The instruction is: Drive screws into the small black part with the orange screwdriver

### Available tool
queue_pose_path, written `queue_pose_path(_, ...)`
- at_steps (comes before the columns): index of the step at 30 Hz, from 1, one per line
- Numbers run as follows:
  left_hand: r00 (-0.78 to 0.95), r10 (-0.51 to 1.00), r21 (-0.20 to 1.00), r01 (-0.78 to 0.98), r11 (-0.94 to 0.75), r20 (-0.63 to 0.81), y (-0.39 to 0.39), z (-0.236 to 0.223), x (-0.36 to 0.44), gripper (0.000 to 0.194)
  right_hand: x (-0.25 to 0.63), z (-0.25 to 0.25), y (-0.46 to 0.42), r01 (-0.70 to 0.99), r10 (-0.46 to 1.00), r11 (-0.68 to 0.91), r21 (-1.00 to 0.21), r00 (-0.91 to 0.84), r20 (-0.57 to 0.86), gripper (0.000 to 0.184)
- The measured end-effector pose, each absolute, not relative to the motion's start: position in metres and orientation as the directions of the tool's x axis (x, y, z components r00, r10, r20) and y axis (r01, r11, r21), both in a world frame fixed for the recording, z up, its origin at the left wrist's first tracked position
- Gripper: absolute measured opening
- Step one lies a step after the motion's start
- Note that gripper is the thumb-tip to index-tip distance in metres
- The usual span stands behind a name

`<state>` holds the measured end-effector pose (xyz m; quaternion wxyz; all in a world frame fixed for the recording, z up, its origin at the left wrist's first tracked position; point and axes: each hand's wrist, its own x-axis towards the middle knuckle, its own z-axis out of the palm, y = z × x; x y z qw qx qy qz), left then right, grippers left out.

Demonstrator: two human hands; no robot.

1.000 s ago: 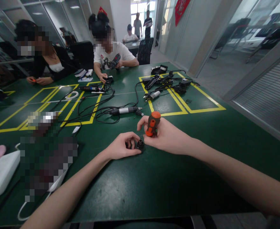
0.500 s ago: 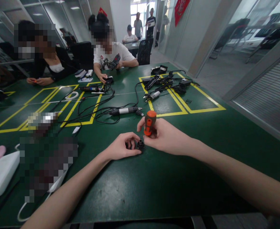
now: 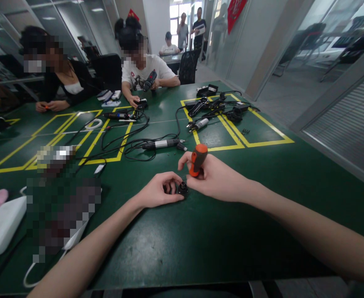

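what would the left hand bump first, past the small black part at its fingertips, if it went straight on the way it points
Probably the right hand, holding an orange-and-gray handle, just beyond the black part; depth is unclear in this one view.

The left hand [image 3: 160,188] is curling around a small black part [image 3: 183,188] resting on the green table [image 3: 169,248]. The right hand [image 3: 217,176] is gripping an orange-and-grey screwdriver [image 3: 198,160] just beside the part, its handle tilting slightly and its shank hidden. Beyond both hands, a black-and-silver cylindrical tool [image 3: 162,144] is lying flat, and a co-worker [image 3: 161,66] is holding a dark handheld tool [image 3: 150,81].
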<state>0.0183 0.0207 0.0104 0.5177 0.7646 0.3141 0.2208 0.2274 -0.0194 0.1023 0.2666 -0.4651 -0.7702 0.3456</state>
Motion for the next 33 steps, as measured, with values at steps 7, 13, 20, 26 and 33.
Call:
queue_pose_path(7, 0.714, 0.7, 0.931, 0.245, -0.271, 0.015, 0.0211, 0.0109, 0.0184, 0.029, 0.2275, 0.1024, -0.02, 0.505, 0.908, 0.295, -0.811, -0.412, 0.074, 0.02)
queue_pose_path(13, 0.709, 0.705, 0.927, 0.255, -0.274, 0.013, 0.0213, 0.0091, 0.0181, 0.031, 0.2273, 0.0987, -0.0171, 0.534, 0.906, 0.288, -0.795, -0.42, 0.046, 0.019)
queue_pose_path(20, 0.709, 0.705, 0.933, 0.238, -0.27, 0.023, 0.0215, 0.0082, 0.0185, 0.031, 0.2274, 0.0996, -0.0175, 0.506, 0.904, 0.29, -0.812, -0.423, 0.059, 0.015)
queue_pose_path(26, 0.71, 0.704, 0.93, 0.249, -0.272, 0.016, 0.0211, 0.0102, 0.0183, 0.03, 0.2268, 0.1008, -0.019, 0.54, 0.9, 0.319, -0.779, -0.43, 0.07, 0.017)
queue_pose_path(33, 0.711, 0.702, 0.936, 0.225, -0.272, 0.033, 0.0213, 0.0088, 0.0188, 0.029, 0.2272, 0.1017, -0.0191, 0.547, 0.898, 0.316, -0.775, -0.437, 0.058, 0.018)
